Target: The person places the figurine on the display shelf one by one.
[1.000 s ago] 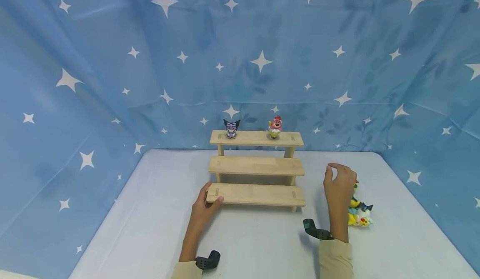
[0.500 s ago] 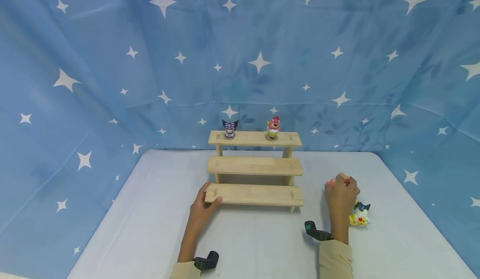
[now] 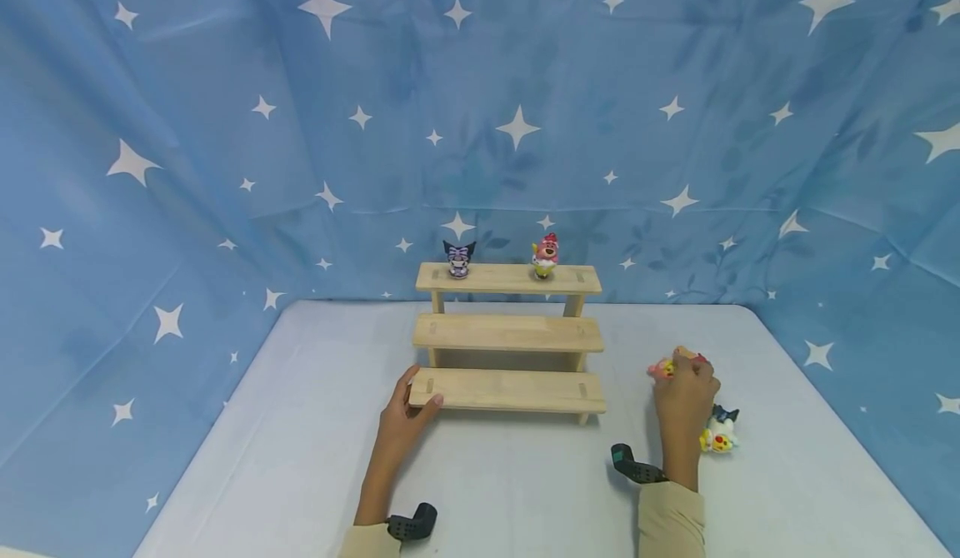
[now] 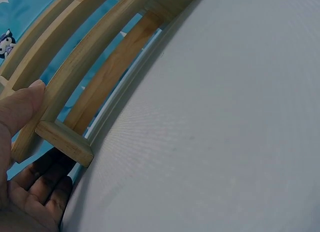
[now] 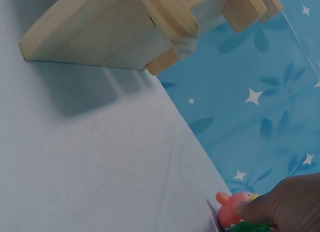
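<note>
A three-tier wooden display stand (image 3: 506, 390) stands at mid-table. My left hand (image 3: 401, 418) grips the left end of its lowest step; in the left wrist view the thumb (image 4: 27, 105) lies over the plank, with the other fingers curled below. To the right of the stand, my right hand (image 3: 684, 396) is down among small figurines. It holds a pink figurine with green on it (image 5: 231, 209), the thumb pressed against its side in the right wrist view. The hand partly hides the figurines there.
On the top step stand a black-and-purple figurine (image 3: 459, 260) and a pink bear-like figurine with a red top (image 3: 545, 256). More figurines, white, yellow and black (image 3: 720, 435), lie beside my right wrist. A starry blue cloth (image 3: 517, 175) hangs behind the white table (image 3: 510, 491).
My right hand has come down from above the table onto the figurines and taken hold of one. The left hand has kept its grip on the stand.
</note>
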Demonstrator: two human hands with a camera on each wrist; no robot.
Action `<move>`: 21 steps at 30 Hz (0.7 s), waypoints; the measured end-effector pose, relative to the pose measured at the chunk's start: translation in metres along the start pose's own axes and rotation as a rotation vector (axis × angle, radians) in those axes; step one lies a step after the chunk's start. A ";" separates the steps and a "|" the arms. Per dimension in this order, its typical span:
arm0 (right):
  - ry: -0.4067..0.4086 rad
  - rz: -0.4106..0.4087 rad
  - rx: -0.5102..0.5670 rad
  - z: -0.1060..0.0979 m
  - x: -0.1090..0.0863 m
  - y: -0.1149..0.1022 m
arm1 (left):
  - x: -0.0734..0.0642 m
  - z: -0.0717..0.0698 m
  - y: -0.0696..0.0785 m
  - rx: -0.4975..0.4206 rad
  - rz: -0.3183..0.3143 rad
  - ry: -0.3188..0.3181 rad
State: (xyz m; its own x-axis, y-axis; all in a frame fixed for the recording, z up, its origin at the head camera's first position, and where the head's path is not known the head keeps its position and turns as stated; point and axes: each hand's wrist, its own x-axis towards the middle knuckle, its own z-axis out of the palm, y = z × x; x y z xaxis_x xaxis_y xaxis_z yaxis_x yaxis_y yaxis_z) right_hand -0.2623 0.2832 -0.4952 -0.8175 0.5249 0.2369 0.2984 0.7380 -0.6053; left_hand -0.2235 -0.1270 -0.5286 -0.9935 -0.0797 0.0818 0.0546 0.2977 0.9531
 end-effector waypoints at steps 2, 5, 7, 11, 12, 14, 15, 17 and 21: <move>0.000 0.004 -0.009 -0.001 0.000 0.000 | 0.000 0.000 0.001 0.001 0.001 0.002; 0.002 -0.002 -0.023 -0.001 0.000 -0.002 | 0.000 0.000 0.000 -0.007 0.001 0.005; 0.000 -0.005 -0.039 -0.001 -0.001 -0.002 | 0.000 0.000 -0.001 -0.010 0.003 0.006; -0.008 0.003 -0.063 0.000 -0.001 -0.003 | 0.000 0.000 -0.002 -0.003 0.007 0.006; -0.015 0.010 -0.067 0.000 -0.001 -0.003 | 0.000 0.000 -0.002 0.000 0.007 0.006; -0.026 0.032 -0.071 0.001 -0.001 -0.003 | 0.000 0.000 -0.002 0.002 0.008 0.005; -0.032 0.043 -0.071 0.001 -0.001 -0.003 | 0.001 0.000 -0.002 0.004 0.009 0.004; -0.041 0.059 -0.075 0.001 -0.002 -0.002 | 0.001 0.000 -0.002 0.008 0.009 0.003; -0.041 0.074 -0.101 0.001 -0.002 -0.001 | 0.000 0.000 -0.002 0.010 0.012 0.002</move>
State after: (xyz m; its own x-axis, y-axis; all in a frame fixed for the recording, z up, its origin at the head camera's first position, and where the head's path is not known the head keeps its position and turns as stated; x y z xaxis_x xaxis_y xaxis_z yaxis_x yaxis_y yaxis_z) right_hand -0.2617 0.2804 -0.4960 -0.8104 0.5630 0.1619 0.4050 0.7382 -0.5395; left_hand -0.2240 -0.1273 -0.5305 -0.9925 -0.0782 0.0935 0.0651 0.3082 0.9491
